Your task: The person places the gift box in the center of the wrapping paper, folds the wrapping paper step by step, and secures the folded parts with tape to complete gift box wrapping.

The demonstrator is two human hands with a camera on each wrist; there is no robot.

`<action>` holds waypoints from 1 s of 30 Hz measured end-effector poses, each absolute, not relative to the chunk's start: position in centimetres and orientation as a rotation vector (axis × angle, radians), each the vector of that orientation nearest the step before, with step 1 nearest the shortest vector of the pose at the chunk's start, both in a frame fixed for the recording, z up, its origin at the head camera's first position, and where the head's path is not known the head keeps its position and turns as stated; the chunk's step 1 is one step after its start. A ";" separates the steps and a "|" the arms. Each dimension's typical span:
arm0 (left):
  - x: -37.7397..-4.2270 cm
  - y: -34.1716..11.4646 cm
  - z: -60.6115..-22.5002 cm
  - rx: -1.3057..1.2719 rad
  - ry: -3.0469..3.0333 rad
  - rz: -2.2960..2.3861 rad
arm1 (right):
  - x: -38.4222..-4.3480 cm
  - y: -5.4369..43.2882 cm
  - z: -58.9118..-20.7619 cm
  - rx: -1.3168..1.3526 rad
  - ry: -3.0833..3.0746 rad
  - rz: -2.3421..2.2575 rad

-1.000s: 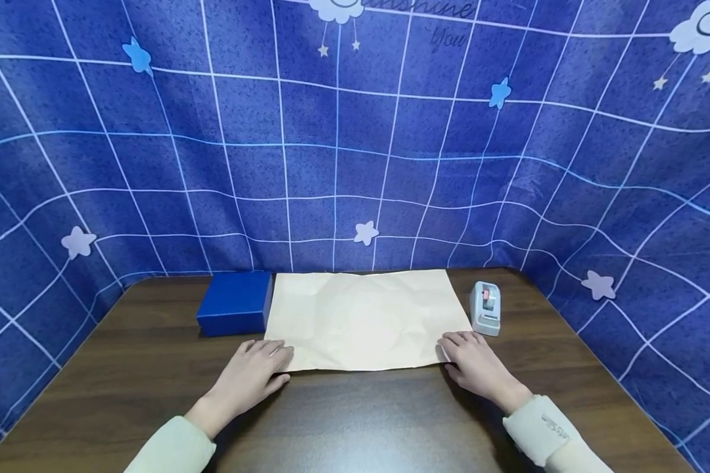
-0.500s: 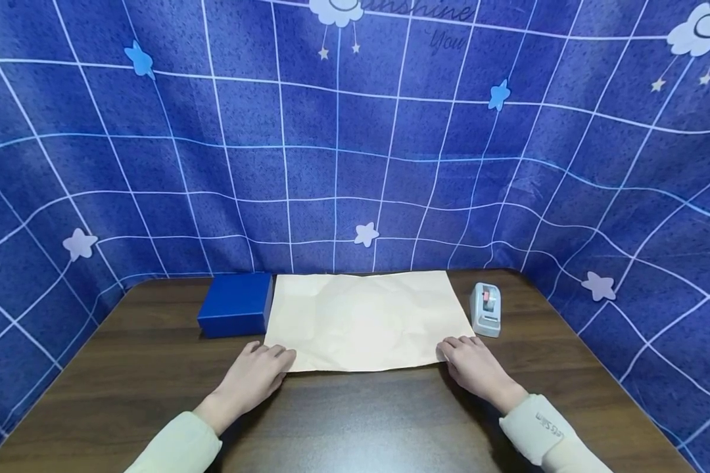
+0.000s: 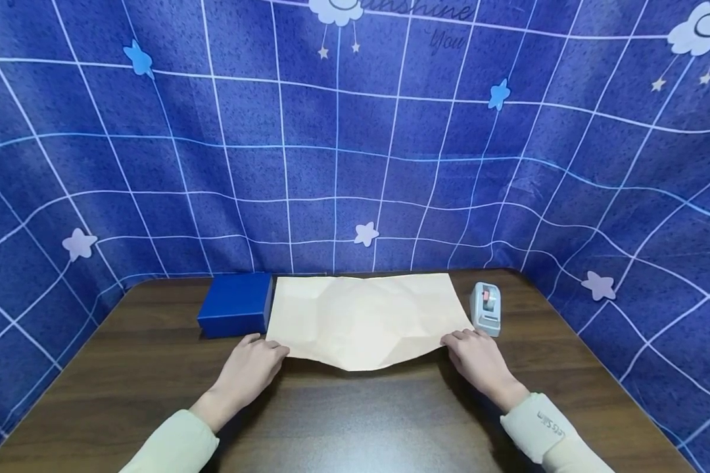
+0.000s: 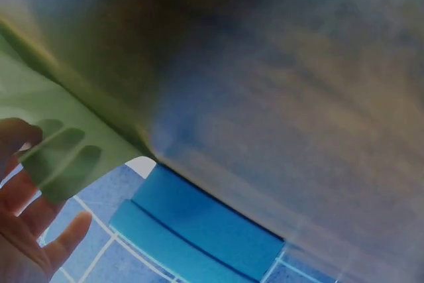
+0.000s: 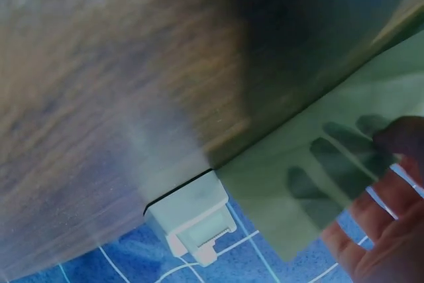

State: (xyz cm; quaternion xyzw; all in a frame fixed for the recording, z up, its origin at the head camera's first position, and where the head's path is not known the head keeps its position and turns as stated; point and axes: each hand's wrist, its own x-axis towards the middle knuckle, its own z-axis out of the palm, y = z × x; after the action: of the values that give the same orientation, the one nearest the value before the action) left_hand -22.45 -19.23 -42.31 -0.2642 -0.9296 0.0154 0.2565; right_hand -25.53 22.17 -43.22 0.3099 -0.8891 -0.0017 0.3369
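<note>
left hand (image 3: 251, 365): pinching near-left corner of cream rectangular paper sheet (image 3: 369, 315) | right hand (image 3: 478, 360): pinching near-right corner | sheet: over dark-brown wooden table (image 3: 355, 420), 2 near corners raised, between blue rectangular box (image 3: 236, 303) and pale-blue tape dispenser (image 3: 486, 315)

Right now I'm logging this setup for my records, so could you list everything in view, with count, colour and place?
Paper: 1, cream, over the table's middle, near edge raised at both ends
Box: 1, blue, on the table, just left of the paper
Tape dispenser: 1, pale blue, on the table, right of the paper
Table: 1, brown wood grain, below all of these
Backdrop: sheet count unclear, blue with pale lines, printed clouds, stars and lettering, behind and beside the table
Sleeves: 2, pale green, lower left and lower right; the right one carries dark lettering
Left grip: 1, bare, pinching the paper's near left corner
Right grip: 1, bare, pinching its near right corner
</note>
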 end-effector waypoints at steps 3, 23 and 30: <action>-22.6 -19.3 -41.6 -0.714 -2.490 0.033 | -25.5 22.3 -42.7 0.803 -2.272 0.037; -19.9 -21.0 -38.2 -0.876 -2.156 -0.122 | -22.3 23.3 -38.7 0.915 -2.126 0.226; -18.6 -21.5 -39.4 -1.051 -2.190 -0.111 | -21.1 24.3 -38.9 1.174 -2.216 0.245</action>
State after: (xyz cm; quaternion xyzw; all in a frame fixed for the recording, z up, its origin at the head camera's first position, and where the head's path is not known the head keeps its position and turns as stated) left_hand -18.61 -21.53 -39.41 -0.4052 -0.8446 -0.0427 0.3474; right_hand -21.15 24.25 -38.95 0.4435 -0.8373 0.0925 0.3060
